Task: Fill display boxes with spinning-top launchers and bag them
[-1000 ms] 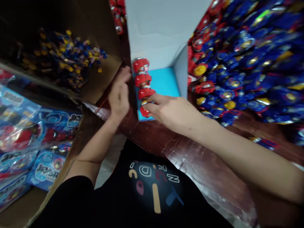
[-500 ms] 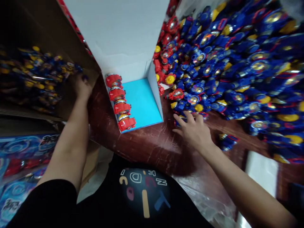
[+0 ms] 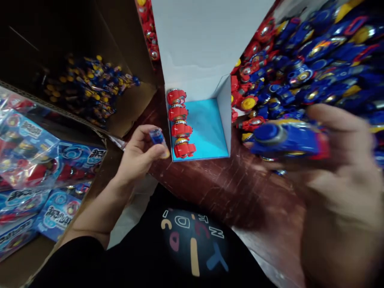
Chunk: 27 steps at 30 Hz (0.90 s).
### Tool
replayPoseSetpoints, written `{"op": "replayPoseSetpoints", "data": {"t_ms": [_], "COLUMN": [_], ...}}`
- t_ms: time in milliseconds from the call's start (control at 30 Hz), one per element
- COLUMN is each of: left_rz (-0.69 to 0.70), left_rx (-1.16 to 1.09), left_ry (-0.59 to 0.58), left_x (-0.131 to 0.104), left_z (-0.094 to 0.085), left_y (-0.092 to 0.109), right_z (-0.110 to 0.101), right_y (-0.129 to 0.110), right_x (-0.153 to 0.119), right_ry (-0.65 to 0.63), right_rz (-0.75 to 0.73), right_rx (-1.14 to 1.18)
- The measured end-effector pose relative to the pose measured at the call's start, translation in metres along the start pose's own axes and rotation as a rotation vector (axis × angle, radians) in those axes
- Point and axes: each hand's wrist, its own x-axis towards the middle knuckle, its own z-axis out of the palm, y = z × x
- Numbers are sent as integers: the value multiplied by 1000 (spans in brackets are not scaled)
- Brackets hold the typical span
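The left hand [image 3: 136, 154] is pinching a small cylindrical piece, blue with a yellow end [image 3: 157, 137], between thumb and fingers, while the right hand [image 3: 345, 172], blurred, is grasping a chunky blue plastic toy with a round blue knob and a red end [image 3: 289, 142]. The two held things are lying well apart, one on either side of an open-fronted white cardboard box with a bright blue floor [image 3: 207, 40]: the small piece is sitting just outside the front left corner, and the toy is hanging off to the right, beyond the right wall. The toy's long axis is running roughly sideways, knob facing the box and the left hand, red end pointing into the right palm; the small piece is slanting, its yellow end pointing down and rightward. The left hand is standing nearer to the box. Inside, a row of four red plastic toys [image 3: 181, 129] is lining the left wall, and blue floor is showing between that row and the right wall. The box's low front edge is facing the person, the tall back panel is closing off the far side, and dark red-brown tabletop [image 3: 195, 180] is stretching between the hands. A heap of similar blue toys [image 3: 312, 80] is crowding the space beyond the right hand.
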Motion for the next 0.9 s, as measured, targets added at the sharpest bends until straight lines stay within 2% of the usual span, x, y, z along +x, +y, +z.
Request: {"op": "replayPoseSetpoints", "data": {"t_ms": [67, 133, 267, 367, 533, 600, 667, 733, 800, 900], "left_rz": [-79, -140, -180, -207, -218, -103, 122, 329, 454, 537], "left_rx": [-190, -278, -270, -189, 72, 247, 480, 684, 769, 735], "left_ry": [-122, -170, -201, -345, -556, -591, -564, -541, -603, -796], "left_x": [-3, -4, -6, -6, -1, 0, 0, 1, 6, 20], "left_z": [26, 38, 31, 23, 29, 32, 34, 36, 36, 34], "left_y": [3, 4, 4, 4, 20, 29, 36, 39, 36, 28], "right_z": [17, 30, 35, 35, 35, 33, 31, 28, 27, 25], "right_y": [-23, -35, -34, -26, -25, -29, -33, -35, -33, -26], "right_x": [21, 36, 41, 38, 35, 31, 29, 30, 35, 45], "right_ry": [15, 26, 45, 0, -168, -182, -183, -196, -302, -622], "right_rz": [-66, -168, -207, -254, -288, -330, -336, -299, -226, -30], "right_rx": [213, 228, -62, -140, -235, -344, -468, -466, -222, 289]}}
